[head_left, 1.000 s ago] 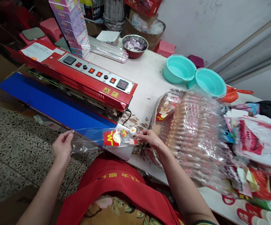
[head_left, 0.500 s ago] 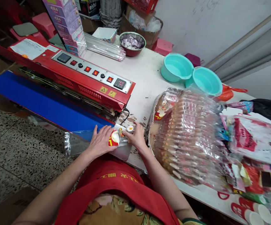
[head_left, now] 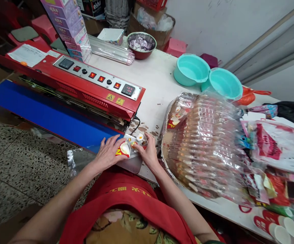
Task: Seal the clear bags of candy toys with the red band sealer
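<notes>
A clear plastic pack [head_left: 136, 154] holds small toy-like food pieces: a red and yellow piece [head_left: 122, 149] with a white top, a fried egg shape [head_left: 140, 137] and smaller bits. It lies at the table's near edge, by the end of the blue conveyor belt [head_left: 60, 113]. My left hand [head_left: 108, 152] grips the pack's left side, fingers stretched over it and thumb near the red piece. On the right side, my right hand [head_left: 149, 151] holds the pack between thumb and fingers. Loose clear film [head_left: 77, 161] extends leftward past my left wrist.
The red sealing machine [head_left: 93, 86] stands beyond my left hand, its switches lit. Right of my hands, a carton [head_left: 164, 142] holds a row of similar clear packs [head_left: 205, 145]. Turquoise basins [head_left: 190, 69] sit behind; paper cups [head_left: 266, 225] lie at the right edge.
The view has shifted slightly. Both hands keep their hold on the pack, with only small finger movements; my right thumb sits a little lower on it.
</notes>
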`<action>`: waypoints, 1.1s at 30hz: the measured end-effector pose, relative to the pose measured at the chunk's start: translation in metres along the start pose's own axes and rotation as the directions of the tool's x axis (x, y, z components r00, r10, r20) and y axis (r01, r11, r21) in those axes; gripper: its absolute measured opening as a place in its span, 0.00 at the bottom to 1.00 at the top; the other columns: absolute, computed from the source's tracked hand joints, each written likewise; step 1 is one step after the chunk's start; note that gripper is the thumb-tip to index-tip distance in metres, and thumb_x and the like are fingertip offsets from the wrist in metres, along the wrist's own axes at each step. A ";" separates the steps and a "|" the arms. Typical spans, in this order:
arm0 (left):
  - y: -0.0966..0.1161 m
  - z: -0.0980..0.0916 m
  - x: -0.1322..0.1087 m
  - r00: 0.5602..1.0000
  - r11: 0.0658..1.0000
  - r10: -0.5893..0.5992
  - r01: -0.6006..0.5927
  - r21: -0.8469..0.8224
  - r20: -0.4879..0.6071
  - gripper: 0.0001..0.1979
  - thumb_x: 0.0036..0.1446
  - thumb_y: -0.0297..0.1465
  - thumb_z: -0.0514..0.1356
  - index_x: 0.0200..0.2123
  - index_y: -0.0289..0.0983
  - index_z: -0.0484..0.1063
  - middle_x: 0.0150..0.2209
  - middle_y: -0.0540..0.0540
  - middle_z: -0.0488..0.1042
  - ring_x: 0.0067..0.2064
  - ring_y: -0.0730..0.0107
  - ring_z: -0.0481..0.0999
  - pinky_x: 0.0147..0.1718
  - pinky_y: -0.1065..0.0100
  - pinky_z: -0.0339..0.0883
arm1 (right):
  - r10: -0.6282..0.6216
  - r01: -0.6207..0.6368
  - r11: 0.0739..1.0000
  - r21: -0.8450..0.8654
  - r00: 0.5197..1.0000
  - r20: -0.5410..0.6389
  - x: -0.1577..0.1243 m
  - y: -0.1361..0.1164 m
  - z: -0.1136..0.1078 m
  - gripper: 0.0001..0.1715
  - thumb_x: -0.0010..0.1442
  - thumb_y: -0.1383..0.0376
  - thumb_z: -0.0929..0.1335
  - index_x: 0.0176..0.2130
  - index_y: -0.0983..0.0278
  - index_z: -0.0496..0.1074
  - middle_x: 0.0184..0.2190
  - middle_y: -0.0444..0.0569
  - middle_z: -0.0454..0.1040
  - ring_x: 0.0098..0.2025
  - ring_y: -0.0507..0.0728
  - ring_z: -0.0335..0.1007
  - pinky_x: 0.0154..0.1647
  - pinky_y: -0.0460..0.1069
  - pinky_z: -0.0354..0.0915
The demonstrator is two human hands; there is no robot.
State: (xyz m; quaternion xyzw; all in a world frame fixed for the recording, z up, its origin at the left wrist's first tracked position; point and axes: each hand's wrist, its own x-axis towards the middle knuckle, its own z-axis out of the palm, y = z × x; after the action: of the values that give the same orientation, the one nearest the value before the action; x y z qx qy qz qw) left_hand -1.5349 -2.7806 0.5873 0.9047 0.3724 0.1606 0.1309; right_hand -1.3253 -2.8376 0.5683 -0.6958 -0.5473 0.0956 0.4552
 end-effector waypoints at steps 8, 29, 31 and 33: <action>0.014 -0.034 0.047 0.926 0.976 0.174 -0.208 0.067 0.335 0.21 0.54 0.36 0.63 0.52 0.46 0.66 0.52 0.43 0.66 0.52 0.54 0.66 0.44 0.61 0.65 | 0.124 -0.124 0.992 0.016 0.992 0.020 -0.002 0.004 0.000 0.50 0.42 0.51 0.77 0.58 0.65 0.62 0.55 0.58 0.67 0.57 0.67 0.61 0.58 0.61 0.59; 0.008 -0.056 0.061 0.836 0.935 0.298 -0.353 0.034 0.461 0.08 0.53 0.35 0.64 0.37 0.40 0.74 0.66 0.43 0.54 0.66 0.47 0.49 0.57 0.46 0.53 | 0.134 -0.135 0.991 0.019 0.991 0.024 0.000 0.011 0.002 0.49 0.43 0.49 0.76 0.58 0.64 0.63 0.54 0.56 0.68 0.55 0.67 0.62 0.56 0.60 0.60; 0.007 -0.052 0.058 0.846 0.931 0.323 -0.365 0.020 0.424 0.05 0.53 0.33 0.63 0.34 0.39 0.74 0.65 0.43 0.55 0.66 0.47 0.48 0.57 0.47 0.54 | 0.132 -0.132 0.991 0.017 0.991 0.023 0.000 0.011 0.002 0.48 0.43 0.49 0.76 0.58 0.63 0.63 0.54 0.56 0.68 0.55 0.67 0.62 0.56 0.60 0.60; 0.007 -0.044 0.053 0.865 0.926 0.333 -0.375 0.042 0.375 0.02 0.53 0.30 0.62 0.31 0.38 0.73 0.64 0.43 0.57 0.67 0.48 0.47 0.56 0.48 0.54 | 0.127 -0.128 0.992 0.019 0.992 0.020 -0.001 0.011 0.002 0.47 0.44 0.49 0.75 0.58 0.62 0.63 0.53 0.55 0.69 0.54 0.67 0.62 0.55 0.60 0.60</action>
State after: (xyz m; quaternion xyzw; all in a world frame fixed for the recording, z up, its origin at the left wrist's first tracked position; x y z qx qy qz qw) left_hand -1.5117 -2.7419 0.6404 0.9775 0.1777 -0.0085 0.1136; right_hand -1.3195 -2.8370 0.5586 -0.7238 -0.5049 0.1363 0.4500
